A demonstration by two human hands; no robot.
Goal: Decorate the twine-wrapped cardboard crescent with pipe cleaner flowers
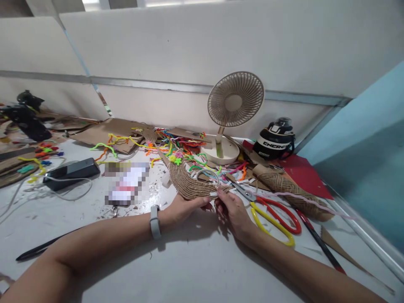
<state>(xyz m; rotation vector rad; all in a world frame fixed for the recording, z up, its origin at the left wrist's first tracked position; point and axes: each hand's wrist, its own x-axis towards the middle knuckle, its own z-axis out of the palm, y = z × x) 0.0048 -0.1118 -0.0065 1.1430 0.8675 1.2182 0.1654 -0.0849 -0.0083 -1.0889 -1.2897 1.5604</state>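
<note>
My left hand (183, 208) grips the near edge of a curved, jute-wrapped cardboard piece (186, 181) lying on the white table (195, 261). My right hand (232, 208) pinches the same piece at its right tip, fingers closed around a strand of twine and a small white strip. A white band sits on my left wrist. Red and yellow scissors (271, 212) lie just right of my right hand, blades pointing toward the piece.
A beige desk fan (235, 105) stands behind a heap of coloured pipe cleaners (176, 149). A burlap roll (290, 189), red paper and a black bottle (276, 139) sit to the right. A black power bank (71, 170) with cable and a black pen (38, 250) lie left.
</note>
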